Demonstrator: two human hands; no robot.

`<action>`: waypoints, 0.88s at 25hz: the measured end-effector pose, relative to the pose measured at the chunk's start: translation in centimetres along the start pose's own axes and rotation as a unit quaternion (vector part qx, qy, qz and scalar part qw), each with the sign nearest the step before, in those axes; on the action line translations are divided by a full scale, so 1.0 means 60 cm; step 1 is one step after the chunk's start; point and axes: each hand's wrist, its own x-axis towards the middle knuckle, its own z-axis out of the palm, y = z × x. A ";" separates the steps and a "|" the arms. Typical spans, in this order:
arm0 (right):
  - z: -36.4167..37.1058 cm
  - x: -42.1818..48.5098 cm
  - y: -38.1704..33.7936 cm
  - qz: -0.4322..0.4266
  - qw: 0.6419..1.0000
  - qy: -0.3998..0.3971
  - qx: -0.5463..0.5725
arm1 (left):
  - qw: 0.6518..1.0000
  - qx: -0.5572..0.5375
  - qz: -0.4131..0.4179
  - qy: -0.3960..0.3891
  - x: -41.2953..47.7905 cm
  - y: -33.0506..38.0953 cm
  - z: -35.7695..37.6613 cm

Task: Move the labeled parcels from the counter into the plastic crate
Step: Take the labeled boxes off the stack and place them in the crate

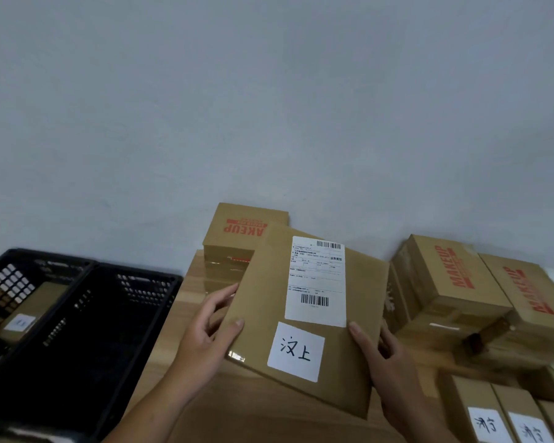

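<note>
Left hand (205,334) and right hand (387,366) grip a parcel (301,314) by its sides, over the counter (168,340). One crated parcel (29,311) sits in the far-left crate (0,276). Several boxes (454,289) remain at right.

Dim, soft focus, wide-angle bending at edges.

Two black crates: the far-left crate (7,289) and the nearer crate (147,289). Three boxes printed in red: back box (237,219), middle box (435,282), right box (499,282). Five parcels bearing handwritten slips: the held parcel (263,298), one crate parcel (42,295), three corner parcels (467,394) at lower right, the third cut off by the edge. One barcode label (317,282).
</note>
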 end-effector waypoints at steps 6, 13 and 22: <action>0.049 -0.023 0.025 -0.034 0.997 -0.054 -0.035 | 0.996 0.029 0.011 0.081 -0.070 0.009 -0.059; 0.132 -0.026 0.042 -0.035 0.986 -0.155 -0.052 | 0.980 0.076 -0.025 0.182 -0.159 0.009 -0.114; 0.283 -0.081 0.051 -0.039 0.967 -0.244 -0.065 | 0.962 0.081 -0.033 0.259 -0.234 0.012 -0.252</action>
